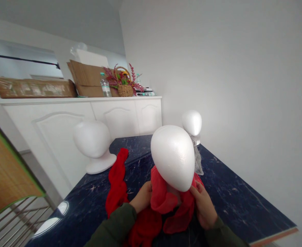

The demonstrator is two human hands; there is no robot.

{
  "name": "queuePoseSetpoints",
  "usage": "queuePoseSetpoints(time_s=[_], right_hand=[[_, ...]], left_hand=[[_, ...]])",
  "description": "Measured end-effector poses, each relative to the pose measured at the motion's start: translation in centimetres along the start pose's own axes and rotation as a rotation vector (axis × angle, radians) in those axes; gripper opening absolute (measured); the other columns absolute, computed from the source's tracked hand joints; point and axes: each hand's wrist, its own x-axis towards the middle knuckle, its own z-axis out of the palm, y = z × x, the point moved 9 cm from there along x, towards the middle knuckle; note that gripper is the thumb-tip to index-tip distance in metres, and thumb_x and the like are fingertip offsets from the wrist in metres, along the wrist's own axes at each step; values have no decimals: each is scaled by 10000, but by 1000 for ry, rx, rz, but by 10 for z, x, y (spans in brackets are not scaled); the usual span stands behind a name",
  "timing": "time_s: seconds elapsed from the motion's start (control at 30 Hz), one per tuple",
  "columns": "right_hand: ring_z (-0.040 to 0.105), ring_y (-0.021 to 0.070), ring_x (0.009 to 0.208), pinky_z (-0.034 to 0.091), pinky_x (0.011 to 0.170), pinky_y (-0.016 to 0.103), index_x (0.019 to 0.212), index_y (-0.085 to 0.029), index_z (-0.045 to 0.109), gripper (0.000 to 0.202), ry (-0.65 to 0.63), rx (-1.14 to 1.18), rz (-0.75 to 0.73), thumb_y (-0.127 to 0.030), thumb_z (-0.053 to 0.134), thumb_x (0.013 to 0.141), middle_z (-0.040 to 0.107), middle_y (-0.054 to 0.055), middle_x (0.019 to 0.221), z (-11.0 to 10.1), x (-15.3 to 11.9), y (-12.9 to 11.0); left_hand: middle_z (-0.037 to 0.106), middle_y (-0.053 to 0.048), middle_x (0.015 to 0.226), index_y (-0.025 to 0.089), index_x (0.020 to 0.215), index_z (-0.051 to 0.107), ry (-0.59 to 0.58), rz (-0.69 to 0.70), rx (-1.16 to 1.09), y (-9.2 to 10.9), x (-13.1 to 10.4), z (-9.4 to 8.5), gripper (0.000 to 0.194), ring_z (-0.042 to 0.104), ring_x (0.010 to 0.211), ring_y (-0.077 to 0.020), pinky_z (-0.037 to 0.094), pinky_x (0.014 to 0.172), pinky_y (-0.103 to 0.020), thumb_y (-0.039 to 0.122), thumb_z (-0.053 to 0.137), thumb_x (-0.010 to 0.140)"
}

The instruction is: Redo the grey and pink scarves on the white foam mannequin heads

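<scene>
A white mannequin head stands near the front of the dark blue marbled table, tilted toward me. Around its neck lies a sheer coral-red scarf, crossed or looped in front. My left hand is closed on the scarf at the left of the neck, its fingertips partly behind the fabric. On the right side, my right hand pinches the scarf just below the head. A darker red knitted scarf runs along the table at the left and passes under my left forearm.
Another white head stands at the table's left; a third, with a grey scarf, is at the back right. Behind are a white cabinet, cardboard boxes, a bottle and a flower basket. A metal rack is lower left.
</scene>
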Motion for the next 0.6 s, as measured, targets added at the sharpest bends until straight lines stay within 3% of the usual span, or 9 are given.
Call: queuePoseSetpoints(time_s=[0.13,0.23,0.33,0.47,0.53,0.6], right_hand=[[510,265,1006,401,846,372,1070,-176,497,586,76,-621,-222,-345,674,537,566,85,1075,-16,-10,-14],[537,269,955,416,809,383,1108,-173,458,601,131,-734,-224,-368,641,569,567,98,1046,-23,-13,-15],[529,267,979,410,826,391,1100,-161,467,587,146,-481,-131,-407,634,594,568,113,1059,-23,-13,-8],[557,238,953,439,789,391,981,-165,566,393,-101,120,211,-454,485,727,636,102,930,14,-19,26],[574,235,924,452,764,392,935,-167,593,364,-164,274,343,-446,457,745,653,99,872,29,-29,37],[567,229,940,448,779,385,952,-170,594,334,-162,306,369,-403,484,739,650,86,899,36,-35,41]], left_hand=[[661,-83,870,139,942,625,-34,26,70,-6,-6,1,288,561,885,-240,431,816,-374,322,560,730],[644,-96,938,145,997,599,-33,43,73,-2,-8,5,315,543,936,-243,421,846,-378,321,552,739],[624,-99,993,148,1041,572,7,92,59,10,-8,10,326,522,983,-237,405,878,-376,317,507,770],[628,-84,978,150,992,599,36,131,52,21,-8,15,282,532,970,-222,401,888,-365,299,470,790],[644,-74,924,152,964,611,34,127,49,23,-8,16,263,537,957,-224,411,875,-364,290,501,770],[656,-64,863,148,946,618,57,108,50,24,-8,13,259,545,935,-231,427,848,-366,286,544,738]])
